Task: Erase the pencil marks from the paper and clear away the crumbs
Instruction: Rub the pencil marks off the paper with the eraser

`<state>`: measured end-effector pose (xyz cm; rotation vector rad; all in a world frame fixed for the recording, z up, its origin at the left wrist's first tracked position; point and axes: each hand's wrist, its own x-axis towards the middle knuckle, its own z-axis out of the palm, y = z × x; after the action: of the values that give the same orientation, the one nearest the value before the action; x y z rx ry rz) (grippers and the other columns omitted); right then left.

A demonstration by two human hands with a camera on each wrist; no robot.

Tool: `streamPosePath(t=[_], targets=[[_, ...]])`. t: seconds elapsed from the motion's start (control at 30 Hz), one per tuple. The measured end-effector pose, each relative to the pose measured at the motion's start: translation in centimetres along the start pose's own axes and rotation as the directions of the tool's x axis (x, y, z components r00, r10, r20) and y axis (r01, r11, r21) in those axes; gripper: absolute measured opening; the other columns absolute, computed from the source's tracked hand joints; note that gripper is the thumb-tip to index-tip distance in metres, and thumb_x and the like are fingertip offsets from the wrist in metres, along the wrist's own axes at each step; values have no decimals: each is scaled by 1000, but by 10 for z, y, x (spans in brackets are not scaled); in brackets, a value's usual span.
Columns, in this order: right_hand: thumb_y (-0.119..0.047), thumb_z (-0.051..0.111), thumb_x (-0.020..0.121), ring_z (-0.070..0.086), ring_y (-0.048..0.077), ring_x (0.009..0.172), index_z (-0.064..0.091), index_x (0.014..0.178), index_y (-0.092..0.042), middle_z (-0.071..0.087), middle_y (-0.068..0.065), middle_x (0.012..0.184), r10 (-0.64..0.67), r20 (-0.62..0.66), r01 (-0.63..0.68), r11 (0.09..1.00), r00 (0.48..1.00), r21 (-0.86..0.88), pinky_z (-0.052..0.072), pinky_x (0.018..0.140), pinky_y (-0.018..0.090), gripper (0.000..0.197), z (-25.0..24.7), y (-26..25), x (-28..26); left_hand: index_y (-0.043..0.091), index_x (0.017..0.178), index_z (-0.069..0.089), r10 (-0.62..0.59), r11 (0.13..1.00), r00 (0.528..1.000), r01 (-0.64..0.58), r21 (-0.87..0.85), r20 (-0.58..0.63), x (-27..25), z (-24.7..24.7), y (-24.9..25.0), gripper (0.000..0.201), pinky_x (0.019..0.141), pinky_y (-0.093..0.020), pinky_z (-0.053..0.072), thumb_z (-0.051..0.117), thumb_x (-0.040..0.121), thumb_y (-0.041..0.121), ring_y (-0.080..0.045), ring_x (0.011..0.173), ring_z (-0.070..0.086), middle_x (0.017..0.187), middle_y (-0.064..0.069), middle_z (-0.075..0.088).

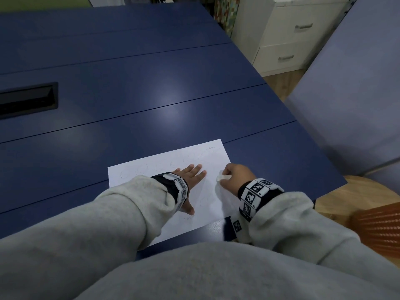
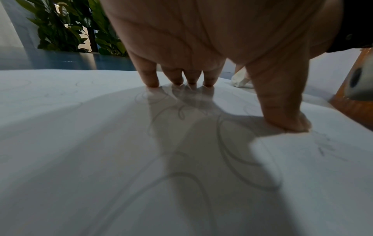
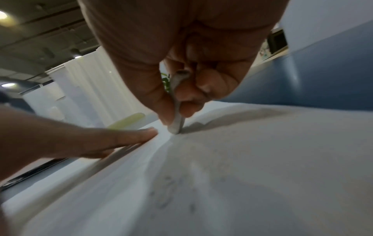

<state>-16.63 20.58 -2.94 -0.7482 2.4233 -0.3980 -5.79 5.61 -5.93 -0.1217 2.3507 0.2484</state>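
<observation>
paper (image 1: 138, 172) near edge: under sleeves | pencil marks (image 3: 167, 199): blurred

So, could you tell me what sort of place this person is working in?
Probably an office or meeting room: a large blue table with a recessed cable box, a white drawer unit to the side, and potted foliage beyond the table's far edge.

White paper (image 1: 138, 169), faint grey pencil loops (image 2: 238, 159), navy table (image 1: 129, 94), checkered wristbands (image 1: 255, 193)
</observation>
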Motion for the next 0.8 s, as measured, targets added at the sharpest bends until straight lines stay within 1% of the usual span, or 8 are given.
streamPosePath(t=[0.07, 0.13, 0.2, 0.3, 0.37, 0.47, 0.63, 0.8], targets=[[-24, 60, 85, 54, 16, 78, 57, 89, -17, 56, -4, 87, -49, 74, 52, 998, 996, -41, 40, 61, 23, 8, 7, -4, -4, 22, 150, -20, 1, 1000, 1000, -1, 1, -2, 0, 0, 0, 126, 117, -46, -1, 75, 73, 55, -20, 146, -20, 157, -1, -28], [-25, 61, 84, 54, 15, 82, 57, 88, -18, 57, -5, 91, -88, 136, 100, 991, 987, -87, 41, 67, 24, 9, 9, -3, -6, 22, 150, -20, 1, 1000, 1000, -1, 3, -7, 0, 1, -1, 126, 117, -46, -1, 75, 73, 55, -20, 146, -20, 157, -1, -28], [-27, 62, 84, 55, 15, 85, 59, 89, -18, 59, -4, 94, -52, 99, 59, 996, 994, -60, 40, 69, 24, 10, 2, 3, -2, 22, 150, -19, 3, 1000, 1000, -3, -1, -11, 1, 2, -1, 126, 117, -46, -1, 75, 73, 55, -20, 146, -20, 157, 0, -27], [-28, 63, 84, 59, 17, 83, 59, 83, -17, 64, -1, 92, 58, -6, -57, 996, 998, 72, 42, 65, 23, 11, -6, 13, 2, 23, 150, -19, 6, 1000, 1000, -6, -2, -13, -1, 2, -1, 126, 117, -45, -1, 75, 73, 55, -20, 146, -19, 157, -1, -27], [-27, 63, 85, 57, 16, 78, 57, 80, -18, 62, -2, 85, 36, 19, -37, 997, 999, 69, 40, 60, 22, 12, 0, 13, -3, 23, 150, -19, 5, 1000, 1000, -5, -5, -14, -2, 2, -1, 125, 117, -45, -1, 75, 73, 55, -20, 146, -19, 157, 0, -27], [-29, 64, 85, 53, 12, 76, 56, 79, -18, 54, -11, 76, -47, 115, 45, 999, 992, 15, 37, 59, 19, 14, 8, 10, -10, 23, 150, -19, 3, 1000, 1000, -3, 1, -12, -3, 1, 0, 125, 117, -45, -2, 74, 74, 55, -20, 146, -19, 157, 0, -27], [-26, 63, 83, 59, 17, 83, 60, 83, -18, 66, 0, 94, 60, -13, -59, 995, 998, 86, 42, 68, 22, 9, -7, 16, 1, 23, 150, -19, 0, 1000, 1000, 1, 7, -20, -3, 0, 1, 125, 117, -45, -1, 74, 74, 55, -20, 146, -19, 157, 0, -27], [-25, 61, 85, 54, 14, 83, 60, 89, -17, 57, -6, 89, -50, 146, 61, 996, 988, -71, 39, 69, 22, 9, 1, 9, -10, 22, 150, -19, 1, 1000, 1000, -1, 15, -9, -1, 0, 0, 125, 117, -46, -1, 74, 74, 56, -21, 146, -19, 157, -1, -27]])
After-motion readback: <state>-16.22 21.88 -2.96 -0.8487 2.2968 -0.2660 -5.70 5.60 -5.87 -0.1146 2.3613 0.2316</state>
